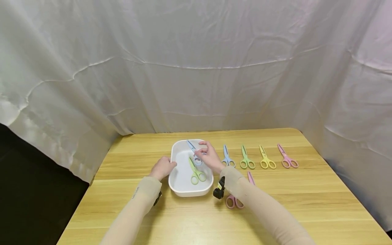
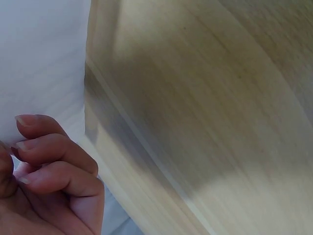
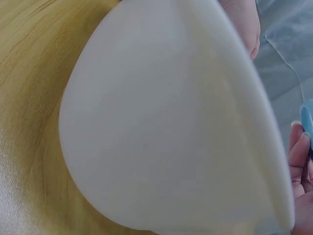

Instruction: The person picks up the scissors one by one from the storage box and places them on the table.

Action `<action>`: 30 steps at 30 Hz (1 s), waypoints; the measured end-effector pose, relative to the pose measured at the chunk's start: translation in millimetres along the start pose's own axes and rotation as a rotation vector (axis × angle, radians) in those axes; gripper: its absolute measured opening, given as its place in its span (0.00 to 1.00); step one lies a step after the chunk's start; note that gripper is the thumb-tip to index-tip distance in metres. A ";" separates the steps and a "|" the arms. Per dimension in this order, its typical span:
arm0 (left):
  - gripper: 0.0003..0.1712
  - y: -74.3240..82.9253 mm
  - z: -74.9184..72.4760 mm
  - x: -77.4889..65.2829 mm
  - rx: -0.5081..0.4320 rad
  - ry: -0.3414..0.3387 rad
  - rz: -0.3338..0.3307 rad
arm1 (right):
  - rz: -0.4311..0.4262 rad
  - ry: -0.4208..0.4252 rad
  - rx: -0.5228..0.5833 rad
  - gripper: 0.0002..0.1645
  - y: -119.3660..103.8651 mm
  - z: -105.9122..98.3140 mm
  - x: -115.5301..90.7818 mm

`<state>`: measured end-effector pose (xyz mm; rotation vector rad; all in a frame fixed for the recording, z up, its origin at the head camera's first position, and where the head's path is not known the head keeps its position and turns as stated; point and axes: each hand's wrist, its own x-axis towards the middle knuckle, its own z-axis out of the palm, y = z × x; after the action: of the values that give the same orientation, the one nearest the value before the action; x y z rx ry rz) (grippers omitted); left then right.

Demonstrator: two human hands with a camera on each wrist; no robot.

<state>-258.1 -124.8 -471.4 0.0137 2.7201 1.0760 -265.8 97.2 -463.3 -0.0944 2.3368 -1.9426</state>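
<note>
A white tray [image 1: 189, 194] stands on the table. My left hand [image 1: 162, 168] grips its left rim, thumb over the edge; the left wrist view shows the curled fingers [image 2: 58, 147] against the tray's outer wall. My right hand [image 1: 210, 158] pinches a pair of blue scissors [image 1: 191, 146] over the tray, blades pointing away to the far left. In the right wrist view a blue handle loop [image 3: 306, 115] shows at the fingers, while the tray wall fills most of the picture. Inside the tray lies a pair of green scissors [image 1: 195, 173].
To the right, blue scissors [image 1: 226, 158], green scissors [image 1: 246, 158], yellow scissors [image 1: 266, 158] and pink scissors [image 1: 287, 157] lie in a row. More pink scissors [image 1: 231, 201] lie partly hidden under my right forearm. Grey curtains [image 1: 196, 88] hang behind the wooden table [image 1: 190, 221].
</note>
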 end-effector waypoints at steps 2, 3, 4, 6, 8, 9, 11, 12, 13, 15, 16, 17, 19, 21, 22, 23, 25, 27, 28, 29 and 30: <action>0.19 0.4 -0.3 -0.5 -0.001 0.002 0.000 | 0.000 -0.001 0.005 0.30 -0.6 0.3 -0.3; 0.19 0.8 -0.4 -0.7 -0.001 0.001 0.001 | 0.001 -0.001 0.005 0.30 -1.1 0.3 -0.7; 0.19 1.2 -0.5 -0.9 -0.001 0.000 0.001 | 0.002 0.000 0.003 0.30 -1.3 0.4 -0.9; 0.19 1.9 -0.6 -1.0 0.002 -0.004 -0.002 | -0.003 0.002 -0.008 0.29 -1.5 0.4 -1.4; 0.19 2.6 -0.8 -1.3 0.003 -0.009 -0.006 | -0.011 0.001 -0.015 0.28 -1.2 0.3 -1.2; 0.19 2.9 -0.9 -1.3 0.004 -0.010 -0.011 | -0.015 0.000 -0.017 0.27 -0.9 0.3 -0.9; 0.18 3.4 -1.4 -1.7 0.005 -0.011 -0.020 | -0.024 -0.003 -0.027 0.26 -0.3 0.4 -0.1; 0.18 3.5 -1.6 -1.6 0.008 -0.010 -0.024 | -0.023 -0.006 -0.025 0.26 -0.1 0.4 0.4; 0.18 3.3 -1.9 -1.5 0.010 -0.009 -0.027 | -0.025 -0.007 -0.027 0.25 0.0 0.3 0.4; 0.18 3.1 -2.2 -1.0 0.016 -0.008 -0.032 | -0.026 -0.006 -0.027 0.24 -0.1 0.4 0.4; 0.18 3.0 -2.2 -0.7 0.021 -0.007 -0.033 | -0.027 -0.005 -0.027 0.23 -0.2 0.5 0.1; 0.18 2.8 -2.4 -0.4 0.026 -0.005 -0.034 | -0.029 -0.003 -0.026 0.23 -0.4 0.5 -0.4; 0.18 2.2 -2.3 0.5 0.029 -0.002 -0.035 | -0.039 0.005 -0.025 0.22 -0.9 0.8 -1.4; 0.18 2.2 -2.0 1.0 0.035 0.001 -0.042 | -0.050 0.015 -0.017 0.21 -1.0 0.9 -2.1; 0.18 2.1 -2.0 1.0 0.039 0.002 -0.046 | -0.053 0.021 -0.013 0.21 -1.1 0.9 -2.3; 0.18 2.1 -2.0 0.9 0.042 0.002 -0.048 | -0.052 0.026 0.001 0.22 -0.9 0.8 -2.3; 0.18 2.7 -1.7 1.0 0.048 0.004 -0.059 | -0.043 0.029 0.034 0.23 -1.3 -0.1 -2.6; 0.18 3.9 -1.5 0.1 0.057 0.008 -0.060 | -0.027 0.024 0.071 0.25 -1.6 -2.0 -3.3; 0.18 4.5 -1.6 -0.4 0.061 0.009 -0.058 | -0.018 0.016 0.085 0.26 -5.8 -3.5 -6.4; 0.18 5.0 -1.7 -0.9 0.063 0.011 -0.058 | -0.010 0.010 0.103 0.27 -6.0 -4.7 -7.4; 0.18 5.6 -1.8 -1.4 0.063 0.014 -0.058 | -0.003 0.006 0.114 0.27 -6.3 -5.7 -8.4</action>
<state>-257.4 -122.1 -466.1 -0.0624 2.7480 0.9780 -258.2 102.5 -455.8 -0.0825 2.2249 -2.0753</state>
